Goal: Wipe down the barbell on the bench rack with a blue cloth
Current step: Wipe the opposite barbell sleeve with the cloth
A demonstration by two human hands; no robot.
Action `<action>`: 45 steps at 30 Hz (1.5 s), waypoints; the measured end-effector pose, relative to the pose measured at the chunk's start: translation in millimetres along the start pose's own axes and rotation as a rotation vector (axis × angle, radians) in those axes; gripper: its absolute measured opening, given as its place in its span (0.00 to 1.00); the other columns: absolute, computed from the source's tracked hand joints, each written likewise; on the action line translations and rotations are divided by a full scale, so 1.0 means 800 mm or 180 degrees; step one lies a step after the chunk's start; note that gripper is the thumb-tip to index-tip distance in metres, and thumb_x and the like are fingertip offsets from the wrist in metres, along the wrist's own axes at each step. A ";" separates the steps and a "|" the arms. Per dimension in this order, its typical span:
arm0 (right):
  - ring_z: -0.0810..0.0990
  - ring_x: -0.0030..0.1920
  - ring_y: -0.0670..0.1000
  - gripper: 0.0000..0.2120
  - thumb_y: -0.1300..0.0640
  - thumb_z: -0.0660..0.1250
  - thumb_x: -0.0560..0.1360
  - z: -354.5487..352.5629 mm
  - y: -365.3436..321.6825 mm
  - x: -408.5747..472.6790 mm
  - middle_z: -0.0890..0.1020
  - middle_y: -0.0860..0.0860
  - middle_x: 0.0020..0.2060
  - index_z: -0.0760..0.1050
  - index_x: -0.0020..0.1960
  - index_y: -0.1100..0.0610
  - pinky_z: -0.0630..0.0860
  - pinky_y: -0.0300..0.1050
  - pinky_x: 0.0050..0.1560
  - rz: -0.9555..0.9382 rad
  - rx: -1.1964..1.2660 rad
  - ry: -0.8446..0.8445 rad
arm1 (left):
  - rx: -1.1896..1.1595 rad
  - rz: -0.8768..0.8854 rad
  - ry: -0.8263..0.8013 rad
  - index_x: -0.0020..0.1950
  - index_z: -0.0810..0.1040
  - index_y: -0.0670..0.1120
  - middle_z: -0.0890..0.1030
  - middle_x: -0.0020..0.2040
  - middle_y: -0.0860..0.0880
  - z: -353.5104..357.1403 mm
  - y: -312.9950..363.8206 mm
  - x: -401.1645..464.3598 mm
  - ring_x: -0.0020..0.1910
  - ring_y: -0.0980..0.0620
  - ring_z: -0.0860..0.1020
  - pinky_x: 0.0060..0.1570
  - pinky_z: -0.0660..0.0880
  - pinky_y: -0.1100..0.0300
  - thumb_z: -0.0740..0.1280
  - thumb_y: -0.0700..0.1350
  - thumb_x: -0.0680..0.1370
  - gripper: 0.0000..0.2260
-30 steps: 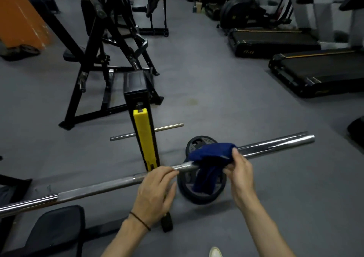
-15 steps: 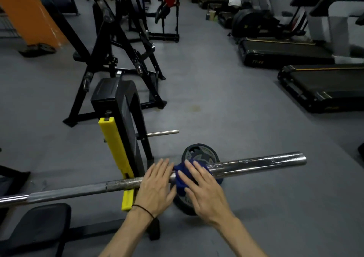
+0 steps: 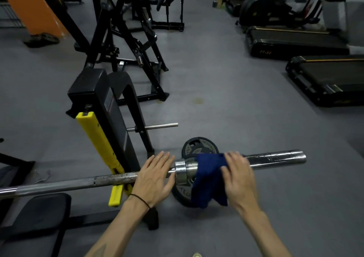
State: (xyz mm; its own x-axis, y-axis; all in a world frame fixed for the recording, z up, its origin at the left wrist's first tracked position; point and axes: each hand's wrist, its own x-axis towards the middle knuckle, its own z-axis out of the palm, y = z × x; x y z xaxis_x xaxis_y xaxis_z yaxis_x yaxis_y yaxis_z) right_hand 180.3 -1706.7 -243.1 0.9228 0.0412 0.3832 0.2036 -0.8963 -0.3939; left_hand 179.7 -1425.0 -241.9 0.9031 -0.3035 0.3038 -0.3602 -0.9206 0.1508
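A chrome barbell (image 3: 275, 158) lies across the view on the bench rack, whose black upright carries a yellow guard (image 3: 98, 144). A blue cloth (image 3: 208, 177) is draped over the barbell's sleeve just right of the collar, its ends hanging below the bar. My right hand (image 3: 236, 176) lies on top of the cloth with fingers fairly straight, pressing it onto the sleeve. My left hand (image 3: 155, 176) rests flat on the bar's shaft just left of the collar, fingers extended.
A black weight plate (image 3: 199, 148) leans on the grey floor behind and below the sleeve. A black bench pad (image 3: 35, 217) sits at the lower left. A black frame machine (image 3: 126, 45) stands behind the rack, and treadmills (image 3: 325, 79) line the right side.
My right hand first carried the cloth left to the collar, then slid it right along the sleeve, where it now hangs looser. My left hand stayed on the shaft.
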 end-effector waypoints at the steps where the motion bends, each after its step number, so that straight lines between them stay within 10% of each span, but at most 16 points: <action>1: 0.72 0.73 0.61 0.35 0.38 0.45 0.85 -0.003 0.006 0.001 0.77 0.58 0.70 0.76 0.70 0.63 0.60 0.56 0.78 0.0382 0.0072 0.0131 | -0.0098 0.0041 -0.0019 0.71 0.77 0.44 0.80 0.67 0.46 0.000 0.003 0.003 0.68 0.47 0.77 0.72 0.66 0.53 0.58 0.55 0.78 0.25; 6: 0.73 0.72 0.57 0.30 0.39 0.51 0.85 0.056 -0.123 -0.013 0.78 0.56 0.68 0.73 0.72 0.61 0.59 0.57 0.77 0.0125 0.0611 0.0028 | -0.0473 -0.0038 0.0055 0.66 0.79 0.45 0.84 0.59 0.48 -0.005 0.010 0.012 0.59 0.50 0.82 0.61 0.75 0.55 0.62 0.55 0.74 0.24; 10: 0.72 0.73 0.56 0.28 0.41 0.52 0.85 0.026 -0.056 -0.004 0.76 0.54 0.71 0.72 0.75 0.59 0.58 0.52 0.79 -0.0680 0.0021 -0.0356 | -0.0613 0.0060 0.0041 0.68 0.78 0.45 0.83 0.60 0.47 -0.006 0.002 0.009 0.60 0.50 0.81 0.65 0.69 0.55 0.64 0.57 0.72 0.27; 15: 0.75 0.69 0.61 0.32 0.39 0.48 0.85 0.019 -0.030 0.004 0.80 0.58 0.65 0.77 0.68 0.62 0.60 0.58 0.76 0.0421 0.0264 0.0250 | -0.0739 0.0159 -0.0187 0.72 0.73 0.46 0.81 0.63 0.49 -0.007 -0.005 0.009 0.61 0.51 0.79 0.64 0.68 0.59 0.66 0.61 0.72 0.31; 22: 0.68 0.76 0.54 0.28 0.42 0.50 0.86 0.029 -0.067 -0.013 0.73 0.53 0.74 0.69 0.77 0.58 0.58 0.53 0.79 -0.0707 0.0230 -0.0357 | -0.0768 0.0138 0.0024 0.70 0.73 0.50 0.81 0.60 0.52 -0.007 -0.004 0.010 0.56 0.53 0.79 0.57 0.73 0.59 0.68 0.68 0.72 0.33; 26: 0.69 0.75 0.58 0.32 0.40 0.47 0.86 0.002 0.002 -0.008 0.74 0.56 0.73 0.73 0.74 0.61 0.61 0.58 0.77 0.0252 0.0217 0.0169 | -0.0864 0.0232 0.0123 0.69 0.72 0.50 0.80 0.61 0.51 0.000 -0.003 0.006 0.57 0.53 0.79 0.59 0.73 0.58 0.77 0.62 0.68 0.35; 30: 0.62 0.80 0.53 0.33 0.37 0.49 0.85 0.050 -0.111 -0.026 0.71 0.55 0.76 0.68 0.77 0.60 0.53 0.54 0.80 0.0286 0.0681 0.0040 | -0.0690 0.0328 0.0382 0.66 0.73 0.47 0.79 0.63 0.48 0.007 0.003 0.004 0.57 0.52 0.79 0.59 0.76 0.54 0.82 0.54 0.64 0.35; 35: 0.65 0.78 0.54 0.29 0.42 0.50 0.86 0.022 -0.044 -0.019 0.70 0.54 0.76 0.69 0.77 0.59 0.57 0.53 0.80 -0.0586 0.0080 -0.0184 | -0.1018 0.0219 0.0182 0.70 0.69 0.50 0.78 0.64 0.50 -0.001 0.002 0.002 0.56 0.53 0.79 0.58 0.75 0.56 0.75 0.62 0.70 0.33; 41: 0.62 0.80 0.58 0.33 0.39 0.49 0.85 0.037 -0.065 -0.016 0.70 0.57 0.76 0.68 0.76 0.63 0.51 0.55 0.81 0.0522 0.0420 0.0247 | -0.0853 -0.0182 0.0083 0.74 0.71 0.50 0.82 0.59 0.51 0.000 0.011 0.007 0.55 0.52 0.81 0.57 0.73 0.57 0.59 0.71 0.77 0.33; 45: 0.63 0.80 0.53 0.30 0.40 0.51 0.86 0.043 -0.090 -0.023 0.69 0.53 0.77 0.66 0.79 0.59 0.53 0.53 0.81 -0.0708 0.0313 -0.0303 | -0.0868 -0.0188 0.0080 0.73 0.71 0.51 0.82 0.58 0.53 0.004 0.010 0.005 0.53 0.54 0.81 0.55 0.71 0.60 0.59 0.70 0.78 0.30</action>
State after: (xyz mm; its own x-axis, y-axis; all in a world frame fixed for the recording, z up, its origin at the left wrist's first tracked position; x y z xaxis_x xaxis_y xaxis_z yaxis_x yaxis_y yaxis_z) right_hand 160.2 -1627.4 -250.6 0.8773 0.2781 0.3910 0.4316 -0.8134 -0.3899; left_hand 181.4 -1434.2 -242.0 0.9196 -0.2421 0.3095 -0.3598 -0.8353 0.4156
